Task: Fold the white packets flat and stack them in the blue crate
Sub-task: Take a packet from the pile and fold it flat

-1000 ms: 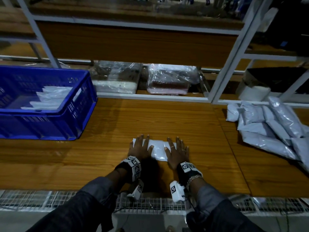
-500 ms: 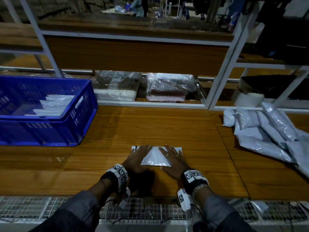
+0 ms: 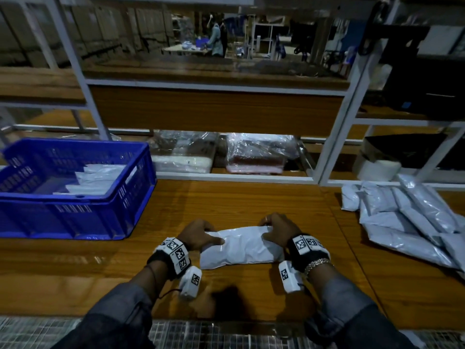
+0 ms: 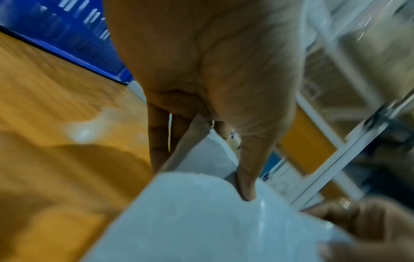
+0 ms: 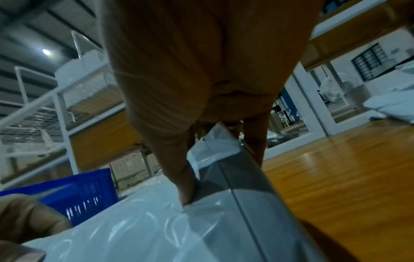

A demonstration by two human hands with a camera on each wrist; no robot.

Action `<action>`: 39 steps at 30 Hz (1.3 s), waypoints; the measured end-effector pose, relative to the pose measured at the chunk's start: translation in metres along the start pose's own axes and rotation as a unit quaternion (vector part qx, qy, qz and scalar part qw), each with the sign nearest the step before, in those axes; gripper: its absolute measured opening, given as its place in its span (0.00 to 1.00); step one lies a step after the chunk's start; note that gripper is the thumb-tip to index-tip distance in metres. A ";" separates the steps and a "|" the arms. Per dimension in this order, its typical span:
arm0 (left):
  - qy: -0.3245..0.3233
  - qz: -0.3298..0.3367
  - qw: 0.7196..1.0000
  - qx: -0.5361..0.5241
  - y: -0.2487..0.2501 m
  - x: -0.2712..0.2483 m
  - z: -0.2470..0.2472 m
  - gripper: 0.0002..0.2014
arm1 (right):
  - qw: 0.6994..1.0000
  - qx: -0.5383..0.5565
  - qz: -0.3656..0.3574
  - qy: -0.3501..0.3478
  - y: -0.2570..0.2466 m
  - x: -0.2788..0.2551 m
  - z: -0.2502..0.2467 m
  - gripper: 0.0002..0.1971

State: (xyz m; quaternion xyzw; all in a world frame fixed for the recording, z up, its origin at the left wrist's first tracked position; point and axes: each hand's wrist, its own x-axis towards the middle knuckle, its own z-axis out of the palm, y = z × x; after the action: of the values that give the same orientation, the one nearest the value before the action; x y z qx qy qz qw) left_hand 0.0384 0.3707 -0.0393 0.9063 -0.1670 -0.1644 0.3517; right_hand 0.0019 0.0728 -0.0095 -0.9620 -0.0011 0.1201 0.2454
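I see the left hand (image 3: 197, 234) holding the left end of a white packet (image 3: 241, 248): its thumb presses on top and its fingers (image 4: 158, 141) curl behind the far edge. The right hand (image 3: 275, 229) holds the right end the same way, thumb on top and fingers around the far edge. The packet lies between both hands on the wooden table (image 3: 251, 202), partly folded. Further left stands the blue crate (image 3: 75, 217) with flat white packets (image 3: 98, 180) inside. At the far right lies a pile of grey bags (image 3: 407, 217). I cannot read any writing.
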 end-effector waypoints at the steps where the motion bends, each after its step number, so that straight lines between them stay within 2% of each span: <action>1: -0.002 -0.006 1.000 0.011 -0.006 0.001 0.003 0.25 | 1.000 -0.012 0.003 -0.018 0.003 0.004 0.005 0.19; 3: 0.017 -0.011 0.999 0.047 -0.017 0.002 0.014 0.21 | 0.999 -0.011 0.015 -0.039 0.018 0.015 0.022 0.20; 4: 0.048 -0.008 0.996 0.070 -0.021 0.001 0.020 0.23 | 0.999 -0.001 0.017 -0.034 0.018 0.010 0.025 0.22; 6: 0.109 0.008 0.990 0.093 -0.025 -0.002 0.032 0.33 | 1.000 0.017 0.016 0.015 0.016 -0.003 0.031 0.27; 8: 0.162 0.060 0.976 0.135 -0.023 -0.005 0.044 0.34 | 0.996 -0.033 0.000 0.086 0.016 -0.012 0.038 0.26; 9: 0.165 0.083 0.970 0.156 -0.019 -0.008 0.052 0.33 | 0.993 -0.058 -0.014 0.102 0.014 -0.017 0.042 0.25; 11: 0.153 0.107 0.965 0.183 -0.009 -0.012 0.069 0.31 | 0.992 -0.074 -0.054 0.090 0.005 -0.024 0.053 0.23; 14: 0.160 0.087 0.961 0.208 -0.004 -0.013 0.091 0.31 | 0.991 -0.086 -0.096 0.046 -0.015 -0.027 0.075 0.24; 17: 0.160 0.073 0.958 0.226 -0.008 -0.007 0.101 0.37 | 0.995 -0.078 -0.064 0.003 -0.030 -0.023 0.093 0.26; 19: 0.133 0.066 0.960 0.239 -0.012 -0.003 0.102 0.40 | 0.996 -0.077 -0.040 -0.017 -0.032 -0.019 0.105 0.27; 23: 0.087 0.040 0.967 0.236 -0.024 0.007 0.102 0.34 | 0.996 -0.093 -0.011 0.007 -0.031 -0.015 0.122 0.27; 27: 0.141 0.071 0.960 0.229 -0.030 0.007 0.112 0.29 | 0.992 -0.122 -0.008 0.036 -0.025 -0.014 0.136 0.28; 29: 0.138 0.070 0.959 0.238 -0.028 0.003 0.116 0.25 | 0.990 -0.133 -0.020 0.048 -0.023 -0.013 0.139 0.29; 35: 0.107 0.044 0.970 0.213 -0.019 0.002 0.112 0.23 | 0.994 -0.107 -0.022 0.024 -0.021 -0.010 0.139 0.38; 37: 0.109 0.031 0.973 0.203 -0.021 0.002 0.109 0.26 | 0.995 -0.100 -0.019 0.004 -0.019 -0.011 0.132 0.35; 39: 0.142 0.020 0.970 0.194 -0.024 -0.002 0.106 0.33 | 0.998 -0.063 0.001 0.008 -0.014 -0.016 0.127 0.32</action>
State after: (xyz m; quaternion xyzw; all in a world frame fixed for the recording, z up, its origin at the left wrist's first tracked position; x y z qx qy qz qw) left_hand -0.0028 0.3260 -0.1298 0.9679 -0.1621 0.0086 0.1921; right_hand -0.0427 0.1439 -0.1072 -0.9764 -0.0053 0.1125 0.1843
